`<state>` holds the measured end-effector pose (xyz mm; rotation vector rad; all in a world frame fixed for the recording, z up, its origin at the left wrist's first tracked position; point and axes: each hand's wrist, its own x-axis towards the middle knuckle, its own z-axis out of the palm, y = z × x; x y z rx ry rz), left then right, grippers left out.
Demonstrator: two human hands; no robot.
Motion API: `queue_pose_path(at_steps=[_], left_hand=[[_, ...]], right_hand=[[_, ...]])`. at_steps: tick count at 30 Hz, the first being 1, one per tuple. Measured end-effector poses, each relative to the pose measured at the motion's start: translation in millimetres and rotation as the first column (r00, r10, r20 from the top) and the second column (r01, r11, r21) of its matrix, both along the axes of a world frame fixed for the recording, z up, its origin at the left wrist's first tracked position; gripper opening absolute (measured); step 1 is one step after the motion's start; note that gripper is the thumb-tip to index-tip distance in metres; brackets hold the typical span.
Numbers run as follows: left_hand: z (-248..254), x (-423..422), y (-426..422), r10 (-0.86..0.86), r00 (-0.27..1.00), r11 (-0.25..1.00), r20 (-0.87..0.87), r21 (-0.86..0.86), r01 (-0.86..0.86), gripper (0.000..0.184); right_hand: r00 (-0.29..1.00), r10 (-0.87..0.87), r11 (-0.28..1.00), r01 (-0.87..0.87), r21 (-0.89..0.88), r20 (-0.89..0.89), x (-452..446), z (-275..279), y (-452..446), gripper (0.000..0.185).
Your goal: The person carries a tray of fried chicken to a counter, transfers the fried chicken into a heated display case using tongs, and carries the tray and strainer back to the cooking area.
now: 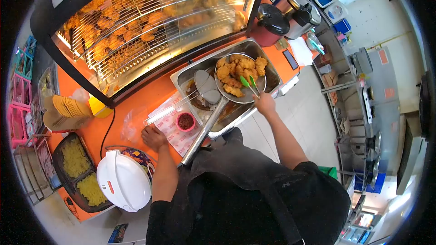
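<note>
My right hand (265,103) is closed around a pair of tongs (252,86) with green tips. Their tips touch the fried chicken (240,69) piled in a round long-handled strainer (221,91). The strainer rests over a steel tray (181,73), its thick handle slanting down toward my apron. My left hand (154,138) rests on the orange counter with bent fingers slightly apart, holding nothing that I can see. Just beyond it lie the end of a wire handle (170,110) and a printed paper sheet (175,141). On that paper stands a pink cup (185,121) of dark red contents.
A lit display warmer (136,59) with fried chicken on racks stands behind the tray. A white rice cooker (123,181) and a black divided pan (75,172) of yellow food are at left. Dark red (271,25) and steel (305,20) pots stand at right, near a phone (290,59).
</note>
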<state>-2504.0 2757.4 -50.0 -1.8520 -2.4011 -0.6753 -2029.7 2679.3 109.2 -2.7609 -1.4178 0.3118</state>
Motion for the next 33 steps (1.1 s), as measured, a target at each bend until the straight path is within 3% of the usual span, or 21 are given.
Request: queue_pose_path(at_steps=[2,3,6,9,14,18,21,23,26,27,28,30,33], left_hand=[[-0.2,-0.6,0.8,-0.007,0.999,1.000,0.033,-0.008,0.007,0.032],[-1.3,0.1,0.9,0.001,1.000,1.000,0.019,-0.007,0.000,0.031],[-2.3,1.3,-0.9,0.016,1.000,1.000,0.003,0.001,-0.016,0.028],[3.4,-1.4,-1.9,-0.008,0.999,1.000,0.036,0.000,0.008,0.028],[5.0,-6.3,1.4,0.019,0.997,0.999,0.071,-0.046,-0.016,0.027],[4.8,-9.1,0.0,0.080,0.992,0.996,0.102,-0.048,-0.075,0.025],[-1.7,-13.1,0.3,0.087,0.985,0.990,0.151,-0.127,-0.068,0.024],[-10.6,-14.2,-1.0,0.087,0.981,0.994,0.175,-0.078,-0.074,0.024],[-10.7,-17.7,-0.1,0.079,0.983,0.997,0.166,-0.033,-0.075,0.025],[-10.5,-18.5,-0.5,0.078,0.985,0.997,0.155,-0.025,-0.075,0.025],[-10.4,-18.8,-1.0,0.083,0.981,0.994,0.175,-0.081,-0.069,0.025],[-7.4,-21.5,0.6,0.090,0.974,0.981,0.208,-0.186,-0.051,0.026],[-7.4,-21.4,-0.8,0.071,0.971,0.997,0.230,-0.050,-0.061,0.024]], right_hand=[[0.976,0.092,0.985,-0.061,0.161,-0.198,38.5,-7.6,-16.3,0.047],[0.931,0.035,0.984,0.031,0.174,-0.364,46.0,-2.9,-21.9,0.047],[0.633,-0.088,0.955,0.272,0.115,-0.769,34.3,36.5,-32.9,0.044],[0.401,0.009,0.941,0.306,0.143,-0.916,32.5,56.9,-35.0,0.041],[0.323,0.123,0.964,0.187,0.190,-0.939,-21.9,121.4,19.8,0.042],[0.131,0.244,0.968,0.033,0.250,-0.961,-94.5,152.7,97.4,0.043],[0.082,0.286,0.958,0.013,0.288,-0.955,-174.5,176.6,162.6,0.042],[0.000,0.298,0.954,-0.024,0.298,-0.954,-210.1,185.5,206.0,0.043],[-0.178,0.244,0.970,0.038,0.241,-0.953,-252.3,195.8,275.9,0.045],[-0.152,0.267,0.963,0.065,0.260,-0.952,-269.1,204.1,296.3,0.044],[-0.127,0.289,0.956,0.096,0.278,-0.949,-283.2,210.7,315.8,0.043],[-0.223,0.278,0.961,0.077,0.267,-0.934,-289.2,209.3,369.4,0.046],[-0.315,0.196,0.981,0.060,0.187,-0.929,-301.3,216.3,443.7,0.044]])
